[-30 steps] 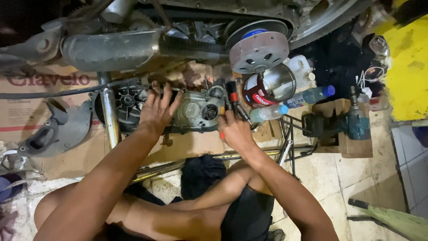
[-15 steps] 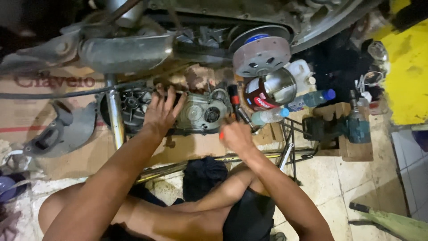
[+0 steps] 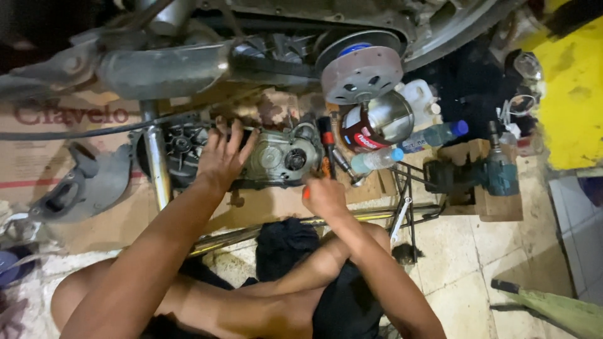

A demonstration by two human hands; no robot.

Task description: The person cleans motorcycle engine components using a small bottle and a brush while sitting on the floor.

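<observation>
A grey metal engine cover (image 3: pixel 276 157) lies on cardboard under a raised scooter. My left hand (image 3: pixel 221 156) rests flat on its left part, fingers spread, beside a black fan wheel (image 3: pixel 182 143). My right hand (image 3: pixel 323 194) is closed around the orange handle of a screwdriver (image 3: pixel 325 164), just right of the cover; the tool's tip points up toward the cover's right edge. My bent legs are below, on the floor.
The scooter's pulley disc (image 3: pixel 361 69) and exhaust pipe (image 3: pixel 163 69) hang overhead. Plastic bottles (image 3: pixel 433 135), a metal can (image 3: pixel 377 122) and a teal power tool (image 3: pixel 499 172) lie to the right. A grey plastic panel (image 3: pixel 81 185) is at left. A stand bar (image 3: pixel 264 232) crosses the tiled floor.
My right hand has dropped slightly lower and back from the cover with the tool. The left hand stays on the cover. The camera has shifted a little.
</observation>
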